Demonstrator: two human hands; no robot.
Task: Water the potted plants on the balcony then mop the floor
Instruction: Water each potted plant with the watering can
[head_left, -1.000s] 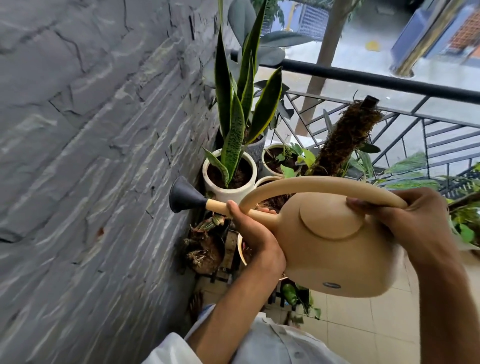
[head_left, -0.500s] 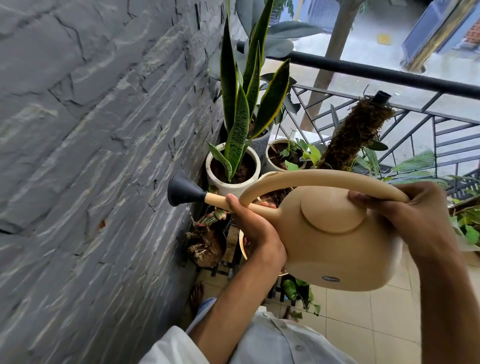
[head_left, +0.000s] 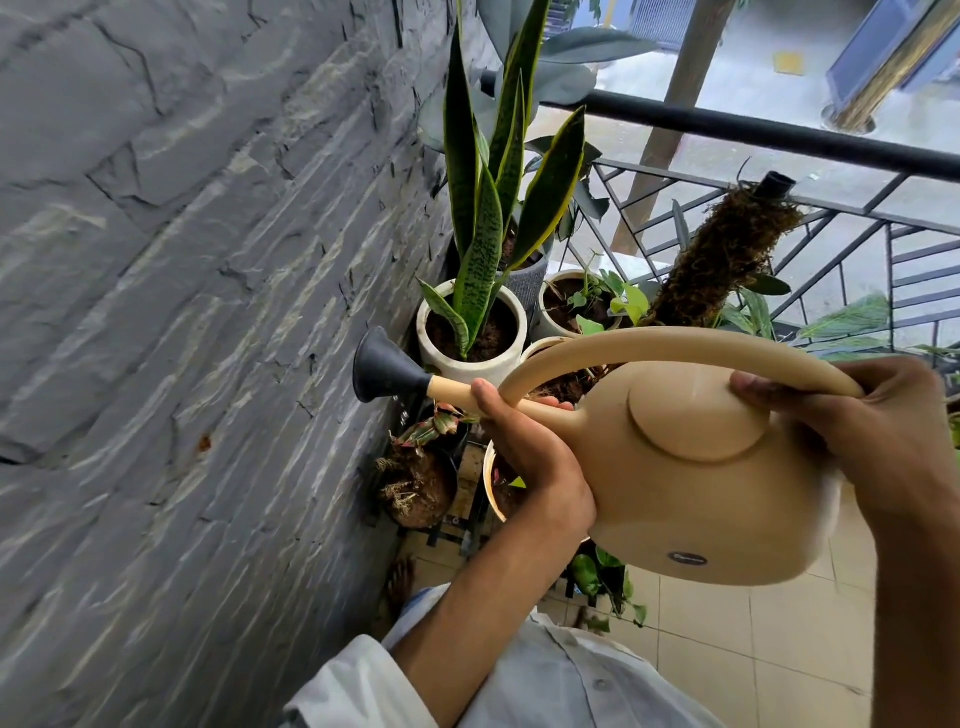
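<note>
- A grey stone wall (head_left: 182, 312) of rough, layered slabs fills the left side.
- The floor (head_left: 753, 634) is laid with pale cream tiles with thin joints.
- A black metal railing (head_left: 779, 137) with a round top bar and angled bars below closes the balcony's far side.
- Beyond it a tree trunk (head_left: 670, 114) rises over a wet-looking paved street (head_left: 727, 78).
- Soft, even daylight; no hard shadows.
</note>
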